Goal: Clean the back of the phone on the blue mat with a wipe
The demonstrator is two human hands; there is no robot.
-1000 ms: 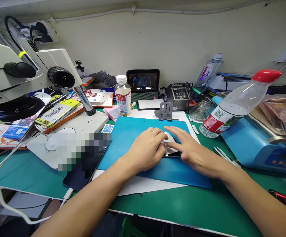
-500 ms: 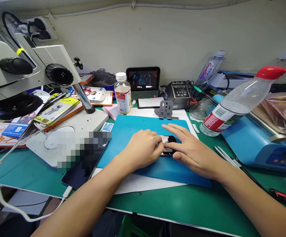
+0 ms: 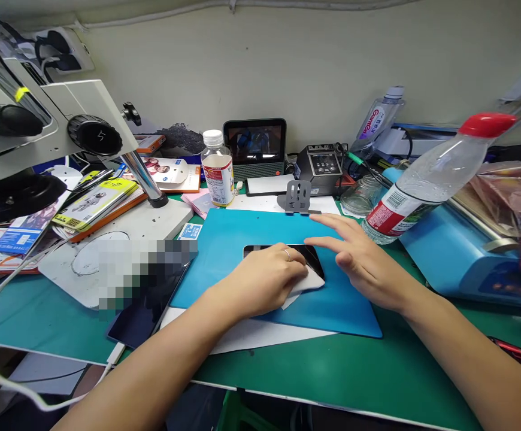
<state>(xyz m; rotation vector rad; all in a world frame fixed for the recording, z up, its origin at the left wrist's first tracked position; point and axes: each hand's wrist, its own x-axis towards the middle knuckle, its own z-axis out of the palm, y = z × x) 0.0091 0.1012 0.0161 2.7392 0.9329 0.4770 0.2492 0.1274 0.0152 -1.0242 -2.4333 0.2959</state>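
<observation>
A dark-screened smartphone (image 3: pixel 316 258) lies flat on a blue mat (image 3: pixel 227 227), partly hidden under my left hand (image 3: pixel 264 280). The fingers of that hand, one wearing a ring, are closed on a white wipe (image 3: pixel 312 281) and press it against the phone's glass. Past the phone's right end, my right hand (image 3: pixel 362 260) hovers over the mat with its fingers apart and nothing in them. Its index fingertip is close to the phone's upper right corner; whether they touch I cannot tell.
A microscope (image 3: pixel 94 129) on a white base stands left, with another phone (image 3: pixel 141 317) and a white cable (image 3: pixel 115 353) beside it. Behind the mat are a drink bottle (image 3: pixel 218 173), a small screen (image 3: pixel 256 140) and a grey metal stand (image 3: pixel 297 196). A red-capped bottle (image 3: pixel 426 185) leans right.
My left hand has swept the wipe toward the phone's lower right, showing more of its upper edge. My right hand has lifted off the phone and shifted right. The view has shifted slightly.
</observation>
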